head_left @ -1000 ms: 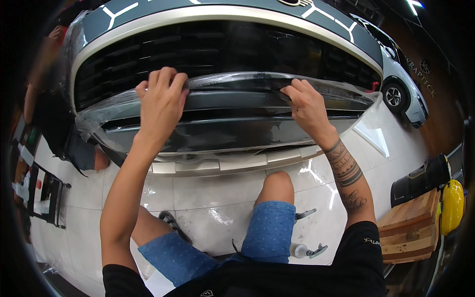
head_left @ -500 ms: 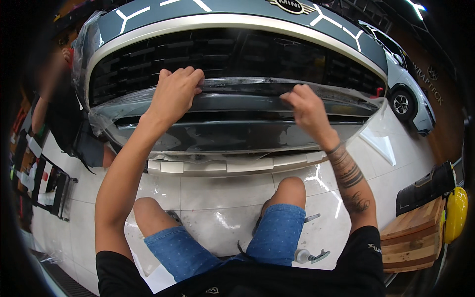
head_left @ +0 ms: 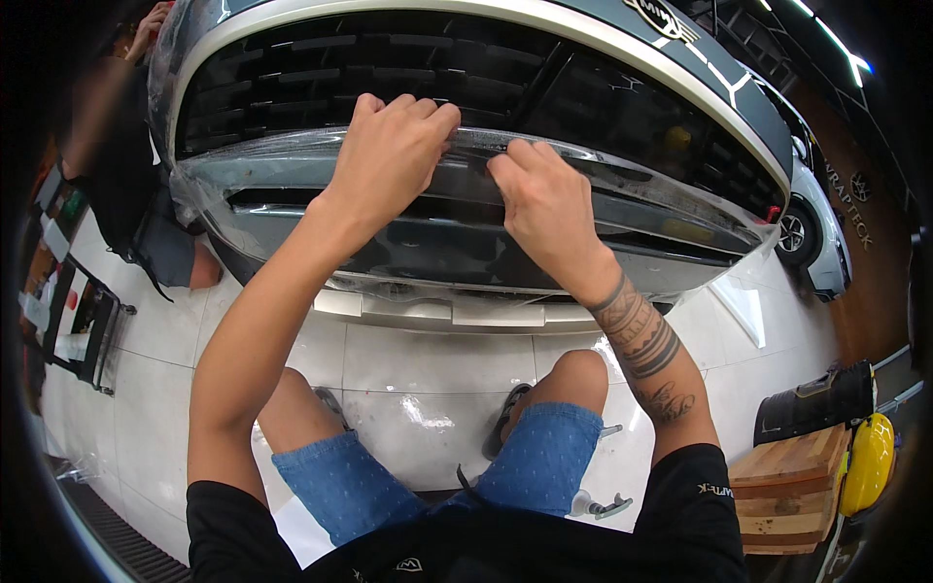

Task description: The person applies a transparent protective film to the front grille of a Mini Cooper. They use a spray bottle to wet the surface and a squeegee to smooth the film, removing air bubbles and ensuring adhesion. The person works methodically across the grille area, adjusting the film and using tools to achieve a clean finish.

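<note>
Clear plastic film point(head_left: 301, 151) stretches across the lower front of a grey-blue car, over the bumper point(head_left: 428, 257) and below the black grille point(head_left: 360, 78). My left hand point(head_left: 398, 146) is closed in a pinch on the film's upper edge, in front of the grille's lower part. Close to its right, my right hand point(head_left: 549, 204) is also closed, its fingertips curled at the same edge; the pinch itself is partly hidden by the knuckles. The film hangs loose and wrinkled at both ends of the bumper.
On the left another person point(head_left: 117, 155) stands by the car's corner, near a black cart point(head_left: 92, 325). At right are a wooden stool point(head_left: 787, 486), a yellow rounded object point(head_left: 868, 466) and a second car point(head_left: 816, 223). A spray bottle point(head_left: 598, 503) lies by my leg.
My right hand has moved left and slightly up, close to my left hand. My left hand has shifted a little right and up. The view has tilted.
</note>
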`<state>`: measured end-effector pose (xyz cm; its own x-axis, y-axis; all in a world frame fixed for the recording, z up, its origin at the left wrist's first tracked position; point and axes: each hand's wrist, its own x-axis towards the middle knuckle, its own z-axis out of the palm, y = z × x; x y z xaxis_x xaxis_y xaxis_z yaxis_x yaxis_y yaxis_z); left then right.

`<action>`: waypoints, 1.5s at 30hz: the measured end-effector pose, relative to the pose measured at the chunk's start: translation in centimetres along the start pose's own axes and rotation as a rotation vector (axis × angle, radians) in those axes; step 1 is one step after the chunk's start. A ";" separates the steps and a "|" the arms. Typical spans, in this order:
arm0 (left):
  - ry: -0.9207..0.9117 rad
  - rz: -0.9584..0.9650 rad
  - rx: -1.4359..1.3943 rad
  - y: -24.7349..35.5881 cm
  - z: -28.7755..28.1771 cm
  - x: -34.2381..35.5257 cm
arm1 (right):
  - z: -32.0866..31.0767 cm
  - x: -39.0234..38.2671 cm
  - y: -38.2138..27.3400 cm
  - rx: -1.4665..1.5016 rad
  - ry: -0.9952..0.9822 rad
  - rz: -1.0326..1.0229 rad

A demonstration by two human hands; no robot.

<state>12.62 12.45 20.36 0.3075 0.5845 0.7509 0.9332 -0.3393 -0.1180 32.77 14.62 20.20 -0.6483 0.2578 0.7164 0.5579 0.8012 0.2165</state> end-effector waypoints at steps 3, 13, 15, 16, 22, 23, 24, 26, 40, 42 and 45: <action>-0.026 0.036 0.061 -0.6 0.2 -0.1 | -0.4 -0.2 0.9 0.072 -0.056 -0.035; -0.163 0.051 -0.111 -2.8 -2.7 0.2 | -0.8 -3.3 2.8 0.032 -0.116 -0.336; -0.161 0.073 -0.157 -3.3 -3.0 0.4 | 0.7 -1.3 1.2 0.051 -0.059 -0.360; -0.157 0.084 -0.178 -3.6 -3.2 0.6 | 1.4 -0.5 0.6 0.050 -0.029 -0.352; -0.244 0.200 -0.285 -5.4 -3.8 1.7 | 3.9 3.0 -3.4 0.084 -0.003 -0.294; -0.264 0.211 -0.310 -5.3 -3.8 2.1 | 4.2 3.3 -3.8 0.063 -0.004 -0.279; -0.350 0.160 -0.310 -5.0 -4.8 2.5 | 4.5 3.8 -4.4 0.050 0.003 -0.268; -0.305 0.154 -0.288 -5.2 -4.5 2.2 | 5.2 4.7 -5.0 0.078 0.066 -0.253; 0.175 -0.054 0.100 -15.9 -5.3 -9.9 | 5.5 5.7 -6.1 0.099 0.041 -0.161; 0.157 -0.068 0.101 -16.1 -5.6 -9.3 | 5.3 5.7 -6.2 0.104 0.020 -0.140; 0.103 -0.133 0.098 -16.0 -5.6 -8.1 | 5.0 5.4 -5.5 0.159 0.033 -0.157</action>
<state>-5.81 9.02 19.76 0.1647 0.5392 0.8259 0.9795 -0.1879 -0.0726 23.57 14.29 19.54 -0.7019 0.1079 0.7040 0.3613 0.9058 0.2213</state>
